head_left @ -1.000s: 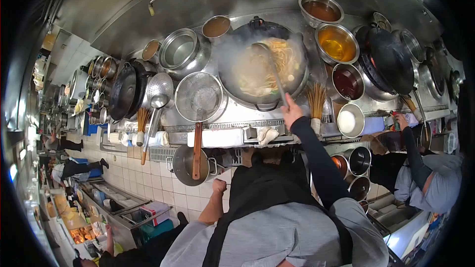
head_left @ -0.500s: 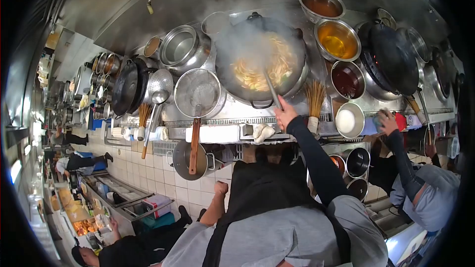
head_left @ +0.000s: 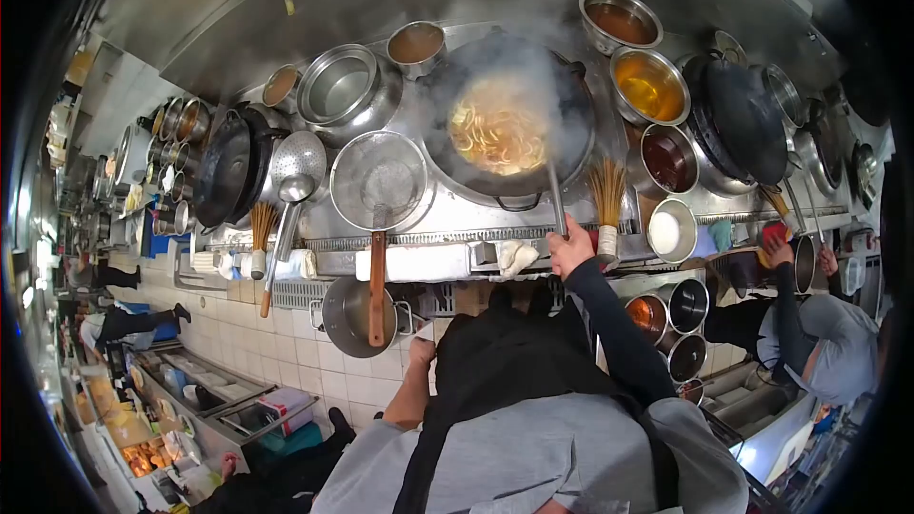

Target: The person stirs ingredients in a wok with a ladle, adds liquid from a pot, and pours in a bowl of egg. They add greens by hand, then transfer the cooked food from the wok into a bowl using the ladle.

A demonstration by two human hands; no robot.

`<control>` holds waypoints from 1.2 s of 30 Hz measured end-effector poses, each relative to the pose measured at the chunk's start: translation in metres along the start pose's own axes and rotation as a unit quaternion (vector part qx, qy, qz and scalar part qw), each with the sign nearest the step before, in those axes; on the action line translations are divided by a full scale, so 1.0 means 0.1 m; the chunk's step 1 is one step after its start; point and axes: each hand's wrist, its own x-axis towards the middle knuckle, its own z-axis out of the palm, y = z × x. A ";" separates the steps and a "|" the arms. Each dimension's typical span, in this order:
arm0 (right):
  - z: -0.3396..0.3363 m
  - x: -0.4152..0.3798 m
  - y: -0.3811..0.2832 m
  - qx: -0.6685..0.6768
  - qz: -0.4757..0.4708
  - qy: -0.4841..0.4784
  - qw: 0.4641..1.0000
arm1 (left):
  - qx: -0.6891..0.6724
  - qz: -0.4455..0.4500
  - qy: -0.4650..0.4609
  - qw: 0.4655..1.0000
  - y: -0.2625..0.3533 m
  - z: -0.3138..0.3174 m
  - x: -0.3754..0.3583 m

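Note:
My right hand (head_left: 571, 247) is wrapped round the long metal handle (head_left: 557, 195) of a cooking tool. Its head is hidden among pale, noodle-like strips (head_left: 500, 128) in a large black wok (head_left: 447, 157). Steam rises from the food and blurs the far rim. Low by my apron hangs my left hand (head_left: 422, 350), fingers curled in, with nothing visible in it. Close to that hand is a deep metal pot (head_left: 343, 319), under the wooden handle (head_left: 378, 290) of a mesh strainer (head_left: 381, 176). A bamboo brush (head_left: 606, 200) stands just right of my right hand.
Right of the wok sit bowls of amber liquid (head_left: 650, 86), dark red sauce (head_left: 669, 157) and a white substance (head_left: 671, 230). Left lie a perforated skimmer (head_left: 298, 160) and another bamboo brush (head_left: 262, 228). A co-worker (head_left: 828, 333) stands at the right, holding something red.
The food has shifted and bunched lower in the wok. My right hand has moved right and down, the tool handle now steeper. The co-worker's hand has moved right and down.

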 end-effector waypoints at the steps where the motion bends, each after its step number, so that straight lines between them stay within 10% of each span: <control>1: 0.04 -0.11 -0.14 0.066 0.055 -0.058 0.995 | -0.002 0.000 -0.004 1.000 -0.03 0.01 0.11; 5: -0.10 -0.07 -0.33 -0.003 0.013 -0.016 1.000 | -0.029 0.004 0.001 1.000 -0.05 -0.04 0.46; 7: -0.15 0.47 -0.18 -0.382 -0.310 0.165 0.855 | -0.049 0.029 0.015 0.998 -0.10 -0.06 0.52; 8: -0.16 0.76 -0.18 -0.391 -0.323 0.178 0.843 | -0.075 0.001 -0.014 0.997 0.08 -0.19 0.34; 10: -0.05 1.12 -0.25 -0.259 -0.295 0.106 0.913 | -0.058 0.001 -0.023 0.998 -0.01 -0.19 0.45; 11: 0.15 0.95 -0.50 -0.117 -0.107 0.033 0.987 | -0.049 0.002 -0.028 0.998 -0.01 -0.20 0.47; 17: 0.00 0.47 -0.74 -0.062 0.009 -0.143 0.988 | -0.062 -0.036 -0.088 0.994 0.00 -0.29 0.44; 24: 0.02 0.07 0.48 -0.322 -0.263 0.231 0.880 | -0.033 -0.024 -0.062 0.997 -0.03 -0.24 0.43; 28: 0.05 -0.24 0.09 -0.029 -0.033 0.054 0.998 | 0.024 -0.031 -0.064 0.997 0.20 -0.29 0.27; 31: 0.02 -0.29 -0.07 -0.144 -0.065 0.083 0.984 | -0.013 -0.016 -0.039 0.999 0.30 -0.24 0.32; 33: -0.04 -0.03 0.12 -0.440 -0.246 0.201 0.840 | -0.027 0.018 -0.049 0.998 0.30 -0.24 0.39; 36: 0.05 0.09 -0.08 -0.346 -0.254 0.139 0.893 | -0.040 0.033 -0.027 0.998 0.41 -0.26 0.39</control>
